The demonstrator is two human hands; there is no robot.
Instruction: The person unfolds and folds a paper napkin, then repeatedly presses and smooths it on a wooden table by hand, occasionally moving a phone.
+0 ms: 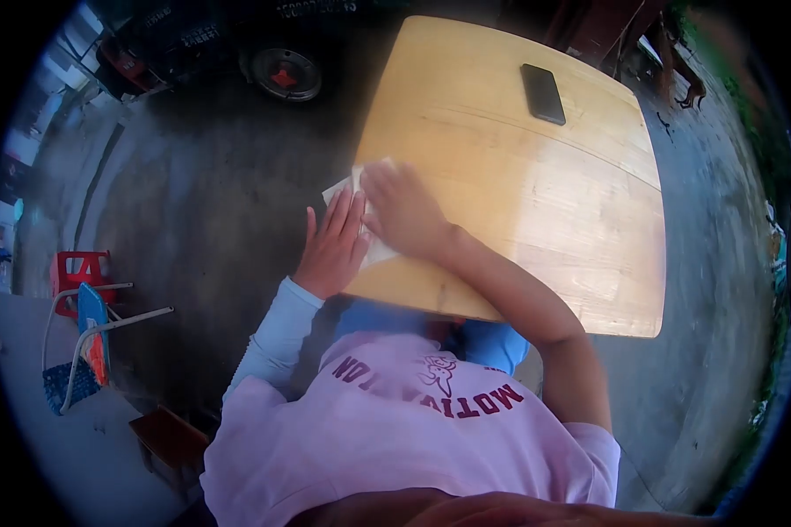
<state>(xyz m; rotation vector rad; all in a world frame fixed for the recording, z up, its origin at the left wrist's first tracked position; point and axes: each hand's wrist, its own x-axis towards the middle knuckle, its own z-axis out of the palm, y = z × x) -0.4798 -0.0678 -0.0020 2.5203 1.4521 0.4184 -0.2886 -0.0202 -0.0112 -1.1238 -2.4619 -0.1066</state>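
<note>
A white sheet, probably paper, lies at the table's left edge, with one corner sticking out past it. My left hand rests on the sheet, fingers stretched out flat and thumb apart. Beside it, my right hand lies across the sheet with its fingers extended; motion blurs it somewhat. Both hands cover much of the sheet, so I cannot tell how it is folded. Under them is a light wooden table with rounded edges.
A black phone lies at the table's far side. To the left are a blue chair with a metal frame, a red plastic stool and a brown wooden stool. A vehicle wheel shows at the upper left.
</note>
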